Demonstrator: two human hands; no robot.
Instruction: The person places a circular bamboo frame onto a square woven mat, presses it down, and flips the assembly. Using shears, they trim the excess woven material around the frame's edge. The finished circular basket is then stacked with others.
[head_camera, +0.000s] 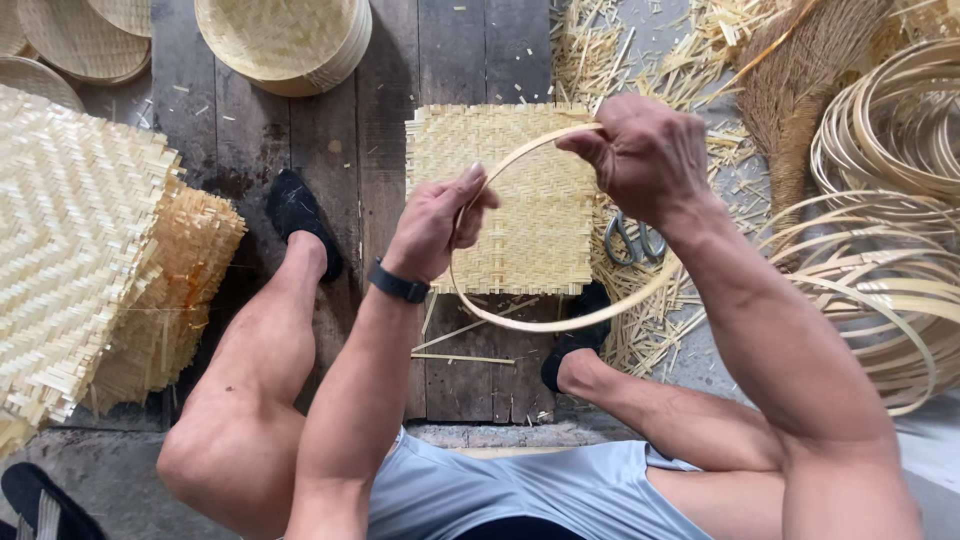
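1. Above the woven mat, the left hand (432, 228) pinches the left side of a bent bamboo hoop (560, 322), fingers closed on the strip.
2. Farther right, the right hand (640, 155) grips the hoop's far end, fingers clamped where the strip's ends seem to meet.
3. Held between both hands, the hoop hangs over a square woven mat (530, 190) lying on the wooden floor (440, 50), its near curve past the mat's near edge.
4. Judging by this, the step in hand is sizing the hoop against the mat; a next move calls for keeping the overlap tight so the ring does not spring open.
5. Scissors (634, 240) lie just right of the mat on straw scraps (640, 330).
6. Round woven trays (290, 40) sit far left, coiled strips (890, 150) right, stacked mats (80, 250) left.
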